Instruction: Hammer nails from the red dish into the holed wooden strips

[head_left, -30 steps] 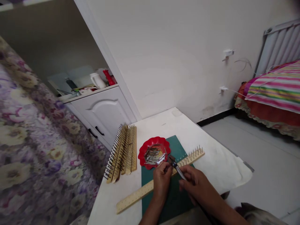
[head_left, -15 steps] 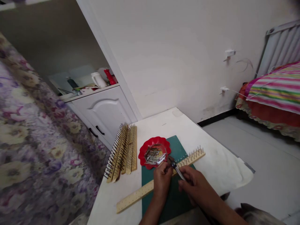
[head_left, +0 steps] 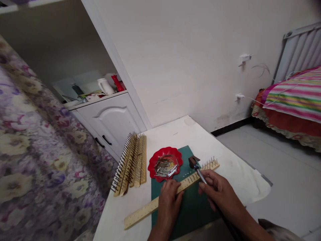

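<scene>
A pale wooden strip (head_left: pixel 141 213) with small holes lies slantwise across a green mat (head_left: pixel 193 211). Nails (head_left: pixel 210 163) stand up from its far right part. My left hand (head_left: pixel 169 201) is closed over the strip's middle, fingers on the far edge and thumb on the near one. In my right hand (head_left: pixel 220 190) is a hammer (head_left: pixel 201 175), gripped by its metal shaft, its dark head raised over the strip near the nails. Just beyond my left hand sits a red scalloped dish (head_left: pixel 152 157) with many loose nails (head_left: pixel 165 167) in it.
Several nail-studded strips (head_left: pixel 132 160) are stacked along the left of the white table (head_left: pixel 164 137). Behind them stands a white cabinet (head_left: pixel 112 117), with a floral curtain (head_left: pixel 37 150) to the left. A bed (head_left: pixel 296 103) is at the far right.
The hammer has swung up and to the right, away from my left hand. My left hand has dropped slightly from near the hammer head and now lies flatter across the strip.
</scene>
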`<action>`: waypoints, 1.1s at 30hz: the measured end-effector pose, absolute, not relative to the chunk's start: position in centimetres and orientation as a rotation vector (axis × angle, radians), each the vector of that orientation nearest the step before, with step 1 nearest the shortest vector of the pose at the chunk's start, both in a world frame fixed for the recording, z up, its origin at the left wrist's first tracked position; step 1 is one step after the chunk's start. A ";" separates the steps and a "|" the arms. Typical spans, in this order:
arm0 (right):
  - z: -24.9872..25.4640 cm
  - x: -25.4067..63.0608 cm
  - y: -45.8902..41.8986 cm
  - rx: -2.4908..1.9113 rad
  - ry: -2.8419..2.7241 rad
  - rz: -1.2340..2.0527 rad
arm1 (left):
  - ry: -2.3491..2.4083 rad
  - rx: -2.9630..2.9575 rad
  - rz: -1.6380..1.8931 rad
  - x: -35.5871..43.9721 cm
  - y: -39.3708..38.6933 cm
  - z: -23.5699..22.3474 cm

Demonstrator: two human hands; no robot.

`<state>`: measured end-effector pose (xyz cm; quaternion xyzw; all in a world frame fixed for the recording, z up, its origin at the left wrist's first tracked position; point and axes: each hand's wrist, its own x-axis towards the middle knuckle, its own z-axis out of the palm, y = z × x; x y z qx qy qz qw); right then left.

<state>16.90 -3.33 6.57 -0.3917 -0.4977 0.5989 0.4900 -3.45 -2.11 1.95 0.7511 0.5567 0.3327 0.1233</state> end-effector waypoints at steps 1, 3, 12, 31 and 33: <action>6.7 17.0 -3.3 -0.956 -1.208 1.449 | 1.642 2.245 0.940 -3.8 -2.4 1.7; 6.8 17.2 -3.3 -0.971 -1.206 1.435 | 1.661 2.309 0.899 -4.4 -2.9 1.2; 7.0 17.2 -3.3 -1.010 -1.206 1.412 | 1.682 2.342 0.910 -3.2 -2.4 1.0; 6.5 16.9 -3.2 -0.973 -1.186 1.470 | 1.846 2.434 0.641 -5.7 4.3 6.2; 6.5 16.9 -3.2 -0.979 -1.190 1.476 | 1.894 2.468 0.434 -5.3 6.1 6.2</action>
